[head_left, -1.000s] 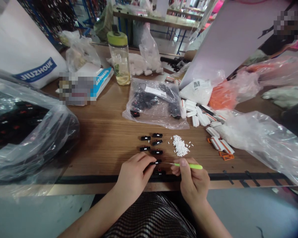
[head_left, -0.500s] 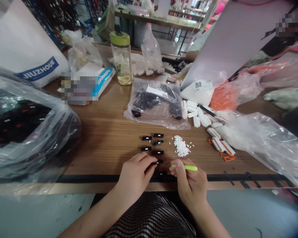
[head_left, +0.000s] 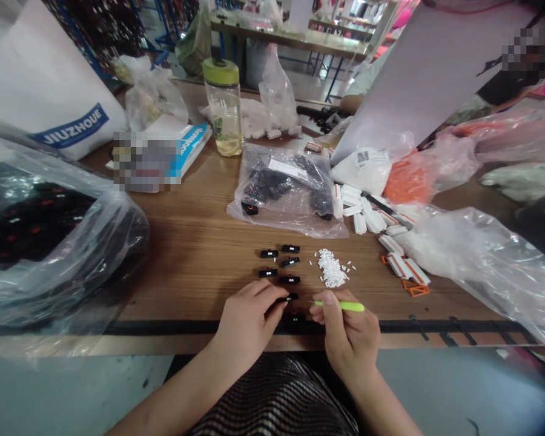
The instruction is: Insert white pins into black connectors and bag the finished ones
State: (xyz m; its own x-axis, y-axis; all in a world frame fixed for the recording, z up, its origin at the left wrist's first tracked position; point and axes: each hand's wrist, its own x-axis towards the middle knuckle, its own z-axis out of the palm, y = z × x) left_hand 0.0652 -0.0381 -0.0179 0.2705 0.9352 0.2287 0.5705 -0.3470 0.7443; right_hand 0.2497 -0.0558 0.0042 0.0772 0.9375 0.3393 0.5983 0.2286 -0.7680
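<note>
Grip: your right hand (head_left: pixel 349 336) is closed round a green pick (head_left: pixel 343 306). Your left hand (head_left: pixel 247 318) pinches a black clip (head_left: pixel 288 298), just nearside and left of the white pellet heap (head_left: pixel 330 267). Risk: the pick could slip off the small clip and scatter that heap.

left hand (head_left: pixel 247 321): palm down, fingers curled together, tips pinched | right hand (head_left: pixel 349 336): knuckles up, thumb and forefinger pinched tight | both forearms bare, angling inward, hands close, not touching
</note>
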